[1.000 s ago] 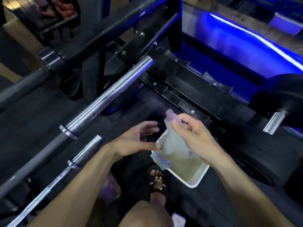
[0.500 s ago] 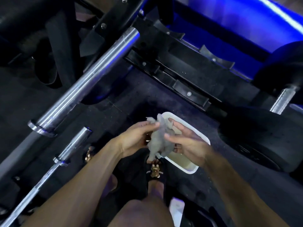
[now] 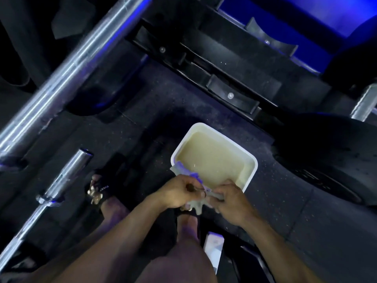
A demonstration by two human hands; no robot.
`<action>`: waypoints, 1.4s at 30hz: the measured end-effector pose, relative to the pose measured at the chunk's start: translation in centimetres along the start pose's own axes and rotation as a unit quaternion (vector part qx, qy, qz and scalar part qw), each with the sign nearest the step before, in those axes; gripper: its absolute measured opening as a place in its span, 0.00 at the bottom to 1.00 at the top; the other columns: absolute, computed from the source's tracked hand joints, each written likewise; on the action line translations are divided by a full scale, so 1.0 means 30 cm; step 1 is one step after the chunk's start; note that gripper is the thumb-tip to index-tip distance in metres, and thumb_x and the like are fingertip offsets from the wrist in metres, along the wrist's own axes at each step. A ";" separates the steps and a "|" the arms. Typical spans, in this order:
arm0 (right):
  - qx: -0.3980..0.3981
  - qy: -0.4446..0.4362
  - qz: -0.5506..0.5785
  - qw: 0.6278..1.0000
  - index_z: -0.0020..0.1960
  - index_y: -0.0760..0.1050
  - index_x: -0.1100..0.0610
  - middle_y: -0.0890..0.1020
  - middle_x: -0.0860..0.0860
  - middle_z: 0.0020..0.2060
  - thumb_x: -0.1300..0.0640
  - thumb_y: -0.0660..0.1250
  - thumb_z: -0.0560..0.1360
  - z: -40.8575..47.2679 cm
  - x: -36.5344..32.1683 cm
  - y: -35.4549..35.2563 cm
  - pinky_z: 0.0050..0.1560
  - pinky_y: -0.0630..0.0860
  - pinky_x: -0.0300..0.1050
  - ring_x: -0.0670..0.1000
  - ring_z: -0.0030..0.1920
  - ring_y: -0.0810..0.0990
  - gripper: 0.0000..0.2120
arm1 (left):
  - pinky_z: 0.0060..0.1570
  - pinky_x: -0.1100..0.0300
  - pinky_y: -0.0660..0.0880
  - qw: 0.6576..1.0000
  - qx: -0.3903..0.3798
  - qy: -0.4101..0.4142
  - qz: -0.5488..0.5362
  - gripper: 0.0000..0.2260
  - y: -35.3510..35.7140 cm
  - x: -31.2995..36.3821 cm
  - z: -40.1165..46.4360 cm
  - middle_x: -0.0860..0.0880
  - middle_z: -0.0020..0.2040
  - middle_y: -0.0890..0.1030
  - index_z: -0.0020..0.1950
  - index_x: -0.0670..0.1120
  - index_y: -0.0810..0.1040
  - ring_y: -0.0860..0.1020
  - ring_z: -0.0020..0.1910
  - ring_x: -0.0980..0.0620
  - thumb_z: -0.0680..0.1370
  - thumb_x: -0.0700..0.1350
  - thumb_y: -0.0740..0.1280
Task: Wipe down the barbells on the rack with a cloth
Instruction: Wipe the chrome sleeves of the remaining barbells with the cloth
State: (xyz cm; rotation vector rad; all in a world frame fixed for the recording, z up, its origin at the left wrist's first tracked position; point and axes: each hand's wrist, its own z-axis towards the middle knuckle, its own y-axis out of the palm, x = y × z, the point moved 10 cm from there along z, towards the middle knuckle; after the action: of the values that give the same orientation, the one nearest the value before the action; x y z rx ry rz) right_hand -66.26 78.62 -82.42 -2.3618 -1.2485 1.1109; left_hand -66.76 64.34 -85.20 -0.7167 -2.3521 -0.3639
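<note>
Dark speckled rubber floor (image 3: 265,201) underfoot, seamed into tiles. Beyond the hands, a black bolted steel frame (image 3: 214,64) running diagonally. Farther up and right, a blue-lit panel (image 3: 306,15), glowing. At right, a black weight plate (image 3: 326,156), lying flat.

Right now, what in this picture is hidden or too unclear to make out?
- Cloth, head view: mostly hidden inside left hand and right hand.
- Long barbell: motion-blurred, both ends cut by frame edges.
- Tub: near rim covered by the hands; cloudy liquid hides its bottom.
</note>
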 end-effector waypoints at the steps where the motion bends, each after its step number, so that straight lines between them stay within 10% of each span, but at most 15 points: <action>1: -0.011 0.008 -0.018 1.000 0.28 0.75 0.47 0.79 0.48 0.43 0.52 0.74 0.75 0.005 0.035 0.020 0.52 0.76 0.48 0.50 0.46 0.80 0.18 | 0.46 0.52 0.78 1.000 0.012 -0.001 0.004 0.04 -0.005 -0.015 0.013 0.47 0.41 0.80 0.44 0.51 0.83 0.80 0.39 0.46 0.78 0.48 0.73; 4: -0.065 0.031 0.003 0.997 0.30 0.72 0.49 0.79 0.47 0.30 0.53 0.71 0.78 0.024 0.105 0.063 0.48 0.78 0.50 0.48 0.37 0.80 0.19 | 0.54 0.61 0.77 0.984 0.120 0.019 0.127 0.02 -0.116 -0.030 0.046 0.57 0.51 0.83 0.48 0.55 0.83 0.82 0.47 0.59 0.78 0.51 0.71; 12: -0.120 0.015 -0.048 0.991 0.38 0.73 0.46 0.76 0.46 0.34 0.61 0.69 0.78 0.123 0.126 0.089 0.37 0.67 0.33 0.49 0.38 0.75 0.14 | 0.51 0.48 0.75 0.915 0.330 0.029 0.232 0.17 -0.304 -0.093 0.064 0.50 0.55 0.77 0.57 0.49 0.73 0.75 0.56 0.46 0.74 0.51 0.76; 16: -0.045 0.042 -0.052 0.997 0.55 0.81 0.53 0.82 0.52 0.48 0.61 0.71 0.76 0.162 0.187 0.014 0.47 0.75 0.44 0.54 0.49 0.81 0.09 | 0.60 0.47 0.74 0.932 0.307 -0.056 0.184 0.26 -0.303 -0.190 0.105 0.46 0.61 0.76 0.65 0.45 0.72 0.74 0.62 0.44 0.74 0.58 0.74; 23: -0.234 -0.003 -0.119 0.965 0.45 0.82 0.48 0.82 0.46 0.34 0.63 0.72 0.69 0.118 0.087 0.107 0.37 0.75 0.41 0.46 0.35 0.78 0.10 | 0.40 0.55 0.70 0.936 0.297 -0.035 0.187 0.20 -0.293 -0.164 0.081 0.44 0.47 0.77 0.35 0.49 0.67 0.76 0.44 0.45 0.77 0.57 0.71; 33: -0.030 0.034 -0.151 0.987 0.45 0.77 0.47 0.84 0.48 0.51 0.60 0.66 0.77 0.272 0.111 0.037 0.63 0.74 0.49 0.54 0.54 0.82 0.07 | 0.32 0.73 0.68 0.965 0.241 0.046 0.092 0.05 -0.274 -0.088 0.045 0.58 0.31 0.76 0.46 0.50 0.78 0.74 0.29 0.65 0.77 0.45 0.74; 36: -0.011 0.056 -0.125 0.990 0.63 0.80 0.43 0.82 0.44 0.63 0.55 0.67 0.79 0.273 0.125 0.043 0.70 0.69 0.48 0.49 0.64 0.79 0.15 | 0.36 0.75 0.68 0.968 0.225 0.080 0.083 0.08 -0.289 -0.055 0.030 0.61 0.35 0.80 0.57 0.50 0.81 0.76 0.32 0.67 0.78 0.44 0.73; 42: 0.027 0.051 0.026 0.998 0.62 0.81 0.47 0.85 0.48 0.59 0.59 0.71 0.78 0.230 0.060 -0.018 0.64 0.76 0.45 0.48 0.59 0.83 0.15 | 0.42 0.70 0.72 0.978 0.150 0.139 0.045 0.06 -0.302 0.080 -0.051 0.62 0.39 0.83 0.54 0.50 0.83 0.78 0.37 0.66 0.80 0.39 0.71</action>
State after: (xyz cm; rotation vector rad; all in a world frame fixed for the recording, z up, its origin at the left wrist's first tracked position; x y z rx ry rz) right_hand -70.96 79.49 -87.74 -2.3896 -1.1154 1.0130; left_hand -72.78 57.28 -83.13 -0.5825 -2.0432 -0.0593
